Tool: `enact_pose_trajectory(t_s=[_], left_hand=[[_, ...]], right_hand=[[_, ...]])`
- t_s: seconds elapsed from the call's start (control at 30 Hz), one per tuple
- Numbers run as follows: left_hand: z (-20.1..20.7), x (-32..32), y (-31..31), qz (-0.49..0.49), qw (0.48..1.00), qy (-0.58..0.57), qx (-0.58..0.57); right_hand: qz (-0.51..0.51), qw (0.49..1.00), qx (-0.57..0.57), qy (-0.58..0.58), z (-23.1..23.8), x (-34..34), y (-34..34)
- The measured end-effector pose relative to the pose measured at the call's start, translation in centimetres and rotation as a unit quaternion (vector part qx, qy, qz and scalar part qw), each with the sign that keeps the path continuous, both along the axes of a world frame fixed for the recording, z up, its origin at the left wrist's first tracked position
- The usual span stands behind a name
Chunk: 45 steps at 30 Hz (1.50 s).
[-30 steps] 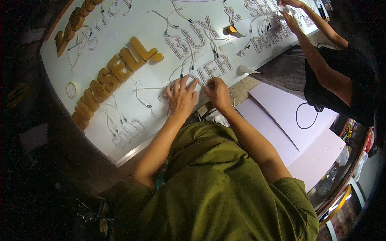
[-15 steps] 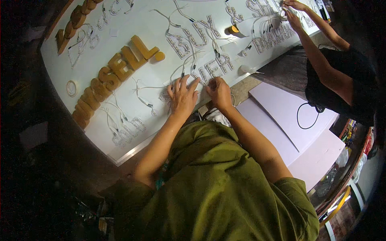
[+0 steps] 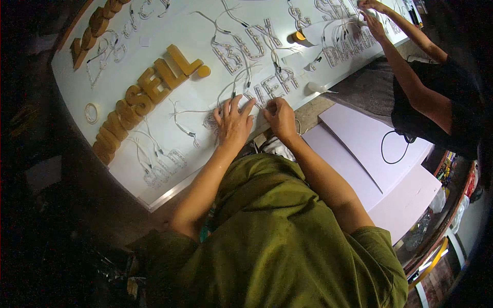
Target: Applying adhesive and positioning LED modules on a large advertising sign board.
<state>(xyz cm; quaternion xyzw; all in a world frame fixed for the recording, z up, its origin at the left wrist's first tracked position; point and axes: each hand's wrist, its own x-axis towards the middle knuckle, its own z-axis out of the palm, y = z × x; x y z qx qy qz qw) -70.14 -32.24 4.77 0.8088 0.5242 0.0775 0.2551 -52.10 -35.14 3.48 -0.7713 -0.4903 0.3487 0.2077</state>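
Note:
My left hand (image 3: 234,124) lies palm down at the near edge of the white table (image 3: 110,177), its fingers spread over a clear letter-shaped piece that they partly cover. Just to its right, my right hand (image 3: 281,120) has its fingertips curled together in a pinch near the same row of clear outlined letters (image 3: 279,85). Whatever sits between those fingertips is too small or hidden to make out. White wires (image 3: 237,82) with dark joints run from the letters past my left fingertips.
Gold block letters (image 3: 141,97) stand in a slanted row at left, with a tape roll (image 3: 91,113) nearby. A white bottle (image 3: 317,88) lies at the table's edge. Another person's hands (image 3: 374,23) work at far right. White boards (image 3: 354,149) rest below the table's right side.
My hands hold almost the same place and pose. The other person's hands have shifted slightly at the far right.

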Motion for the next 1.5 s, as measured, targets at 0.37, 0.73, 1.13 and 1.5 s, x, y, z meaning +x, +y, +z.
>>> enact_pose_trajectory(t_s=[0.37, 0.73, 1.13, 1.5], left_hand=[[-0.3, 0.12, -0.15, 0.009, 1.0, 0.0, 0.002], [-0.14, 0.08, -0.07, 0.006, 1.0, -0.01, 0.011], [-0.1, 0.04, -0.01, 0.002, 1.0, -0.004, 0.016], [-0.09, -0.08, 0.0, 0.001, 1.0, 0.001, 0.013]], right_hand=[[-0.008, 1.0, -0.01, 0.005, 0.81, -0.2, 0.34], [-0.018, 1.0, 0.003, 0.011, 0.32, -0.15, 0.04], [-0.015, 1.0, 0.0, 0.004, 0.16, -0.21, 0.03], [-0.011, 1.0, 0.003, 0.024, 0.14, -0.14, 0.01]])
